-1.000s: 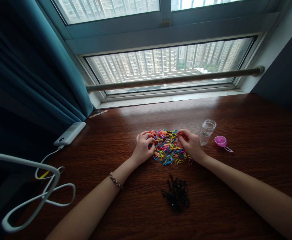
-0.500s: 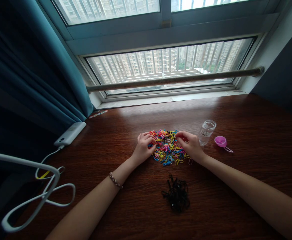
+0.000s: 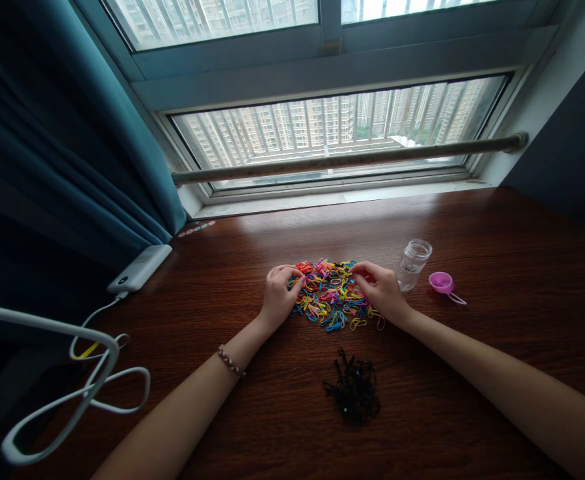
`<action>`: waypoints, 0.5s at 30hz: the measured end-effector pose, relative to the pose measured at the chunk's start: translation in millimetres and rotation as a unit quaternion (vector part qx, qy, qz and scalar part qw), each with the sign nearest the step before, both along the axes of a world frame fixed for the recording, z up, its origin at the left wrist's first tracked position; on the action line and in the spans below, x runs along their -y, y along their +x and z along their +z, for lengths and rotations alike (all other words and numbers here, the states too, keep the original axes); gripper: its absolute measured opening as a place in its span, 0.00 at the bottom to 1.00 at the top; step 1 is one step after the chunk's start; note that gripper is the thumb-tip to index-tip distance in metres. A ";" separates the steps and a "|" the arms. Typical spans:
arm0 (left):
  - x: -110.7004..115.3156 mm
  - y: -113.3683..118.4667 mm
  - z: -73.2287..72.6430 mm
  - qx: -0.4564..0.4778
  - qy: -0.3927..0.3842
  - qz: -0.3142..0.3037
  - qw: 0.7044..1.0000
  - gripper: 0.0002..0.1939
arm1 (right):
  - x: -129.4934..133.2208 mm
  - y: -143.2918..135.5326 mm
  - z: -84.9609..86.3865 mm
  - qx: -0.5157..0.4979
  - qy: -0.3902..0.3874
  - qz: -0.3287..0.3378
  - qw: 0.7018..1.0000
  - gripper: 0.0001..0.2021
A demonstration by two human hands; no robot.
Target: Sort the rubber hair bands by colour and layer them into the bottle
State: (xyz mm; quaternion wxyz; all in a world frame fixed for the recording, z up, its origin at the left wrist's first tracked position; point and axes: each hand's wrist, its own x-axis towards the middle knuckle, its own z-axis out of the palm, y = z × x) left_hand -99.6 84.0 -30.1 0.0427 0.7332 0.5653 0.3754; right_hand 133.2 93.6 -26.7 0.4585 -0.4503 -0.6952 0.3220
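A loose pile of small colourful rubber bands [image 3: 329, 297] lies on the brown wooden table. My left hand [image 3: 281, 290] rests at the pile's left edge, fingers curled and the thumb close to the index finger. Whatever sits between those fingertips is too small to make out. At the pile's right edge, my right hand [image 3: 379, 287] has thumb and index finger pinched together over the bands; what they grip is hidden. Nearer to me is a separate clump of black bands [image 3: 355, 390], touched by neither hand.
Just behind my right hand a clear jar [image 3: 413, 265] stands without its lid. A pink lid with a loop [image 3: 441, 283] lies to its right. On the left are a white power bank [image 3: 142, 268], a white cable [image 3: 112, 393] and a blue curtain [image 3: 137, 153]. A window rail [image 3: 352, 160] runs behind.
My left hand has shifted slightly left, its thumb closer to the fingers, and more bands show at the pile's left side. My right hand has stayed nearly still.
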 end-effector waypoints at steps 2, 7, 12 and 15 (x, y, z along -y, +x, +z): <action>0.9 0.6 1.0 -0.016 0.005 0.005 1.000 0.05 | 0.1 0.0 0.5 0.001 0.003 -0.002 1.000 0.07; 4.5 5.4 2.8 -0.066 0.002 -0.055 0.996 0.04 | 0.0 -0.1 2.3 -0.003 -0.001 -0.005 1.000 0.08; 5.0 6.7 0.9 -0.098 -0.009 -0.089 0.991 0.04 | 2.5 -3.4 7.6 -0.064 -0.075 0.023 0.995 0.07; 6.0 6.9 2.1 -0.108 -0.015 -0.099 0.989 0.04 | 11.9 -9.6 12.9 -0.092 -0.175 0.116 0.973 0.07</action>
